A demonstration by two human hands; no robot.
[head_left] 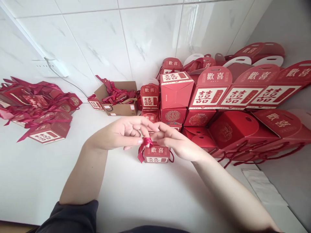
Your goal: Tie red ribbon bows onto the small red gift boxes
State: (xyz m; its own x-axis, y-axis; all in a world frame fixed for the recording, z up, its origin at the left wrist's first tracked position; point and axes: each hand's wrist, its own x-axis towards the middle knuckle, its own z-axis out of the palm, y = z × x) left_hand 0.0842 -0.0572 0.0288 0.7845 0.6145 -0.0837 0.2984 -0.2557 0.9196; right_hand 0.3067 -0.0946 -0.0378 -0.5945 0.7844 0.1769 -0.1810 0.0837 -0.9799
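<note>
A small red gift box [157, 156] with white-and-red characters stands on the white table in front of me. Over its top, a dark red ribbon [147, 141] is looped, with one tail hanging down the box's left side. My left hand [128, 131] pinches the ribbon between thumb and fingers. From the other side my right hand [171, 139] closes its fingers at the same ribbon, and the fingertips of both hands meet above the box. Part of the ribbon is hidden behind the fingers. A red cord shows at the box's right side.
Stacked red boxes [211, 89] fill the back right against the tiled wall. An open cardboard box [120, 109] with red ribbons stands at the back. Ribbon-tied boxes [51, 127] are heaped at the left. White paper [263, 187] lies at the right.
</note>
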